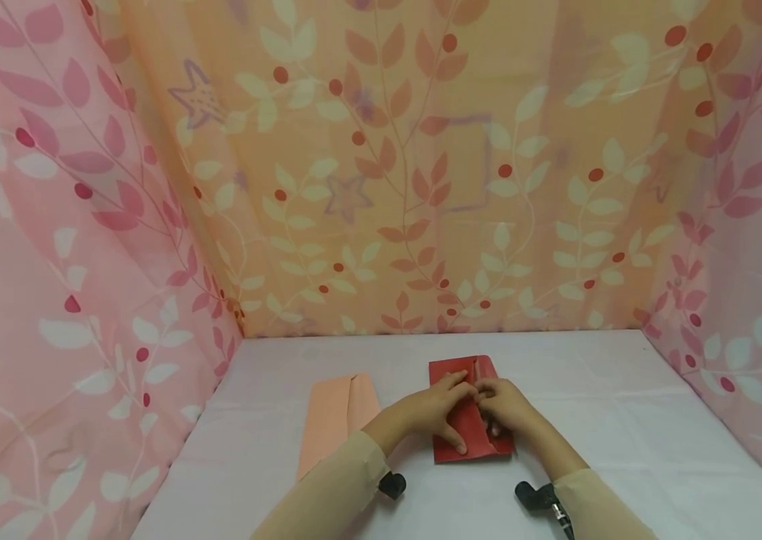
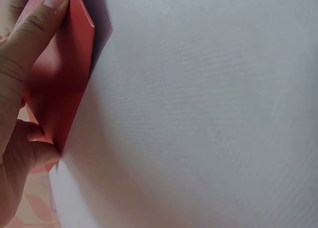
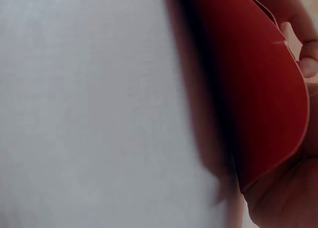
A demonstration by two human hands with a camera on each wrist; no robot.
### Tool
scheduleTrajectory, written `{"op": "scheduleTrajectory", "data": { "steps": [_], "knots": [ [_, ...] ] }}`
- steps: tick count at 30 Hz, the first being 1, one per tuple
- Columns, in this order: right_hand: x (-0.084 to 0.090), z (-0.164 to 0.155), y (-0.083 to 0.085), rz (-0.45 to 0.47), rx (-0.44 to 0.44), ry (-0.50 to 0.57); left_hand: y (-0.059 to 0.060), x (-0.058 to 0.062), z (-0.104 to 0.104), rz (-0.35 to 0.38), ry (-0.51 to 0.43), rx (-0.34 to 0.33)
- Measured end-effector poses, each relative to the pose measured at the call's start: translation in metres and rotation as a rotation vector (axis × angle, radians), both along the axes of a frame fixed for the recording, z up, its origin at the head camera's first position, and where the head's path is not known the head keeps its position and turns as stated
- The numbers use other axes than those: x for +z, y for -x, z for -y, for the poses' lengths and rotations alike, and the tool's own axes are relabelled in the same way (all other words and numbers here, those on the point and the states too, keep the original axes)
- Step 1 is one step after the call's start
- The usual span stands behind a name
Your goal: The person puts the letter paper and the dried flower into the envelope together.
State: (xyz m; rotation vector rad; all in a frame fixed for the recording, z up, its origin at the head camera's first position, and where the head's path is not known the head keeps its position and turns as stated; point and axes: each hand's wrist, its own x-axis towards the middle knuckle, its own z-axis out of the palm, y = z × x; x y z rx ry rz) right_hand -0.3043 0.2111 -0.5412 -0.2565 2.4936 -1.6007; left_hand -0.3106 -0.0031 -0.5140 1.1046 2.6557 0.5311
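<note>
A red envelope (image 1: 470, 431) lies on the white table, its flap side up and its long opening toward the right. My left hand (image 1: 431, 409) rests on it with thumb and fingers spread, the thumb near its front edge. At the opening, my right hand (image 1: 505, 405) holds the flap with curled fingers. In the right wrist view the flap (image 3: 268, 99) stands raised in front of the palm; some fingertips are hidden behind it. The left wrist view shows the thumb (image 2: 30, 39) lying along the red paper.
A peach envelope (image 1: 327, 420) lies left of the red one, partly behind my left forearm. White cloth covers the table (image 1: 624, 420). Floral curtains (image 1: 388, 187) enclose the back and both sides. A black wrist camera (image 1: 392, 485) sits under my left sleeve, another (image 1: 535, 495) by the right.
</note>
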Motion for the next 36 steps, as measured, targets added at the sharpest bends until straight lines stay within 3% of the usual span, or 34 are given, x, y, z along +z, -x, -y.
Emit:
{"op": "scheduleTrajectory", "data": {
  "steps": [4, 12, 17, 31, 36],
  "knots": [
    [0.003, -0.005, -0.003, -0.004, -0.026, 0.018, 0.002, 0.001, 0.000, 0.009, -0.001, -0.009],
    [0.006, -0.010, -0.010, -0.032, -0.101, -0.050, 0.001, 0.002, -0.001, 0.015, 0.042, -0.001],
    [0.008, -0.012, -0.012, -0.113, -0.115, -0.119, 0.001, 0.008, -0.002, 0.017, 0.104, -0.003],
    [0.010, -0.021, -0.018, -0.252, -0.043, -0.326, -0.005, 0.019, -0.005, 0.007, 0.203, 0.007],
    [0.012, -0.021, -0.021, -0.274, -0.010, -0.362, -0.004, 0.014, -0.004, -0.005, 0.186, -0.001]
  ]
}}
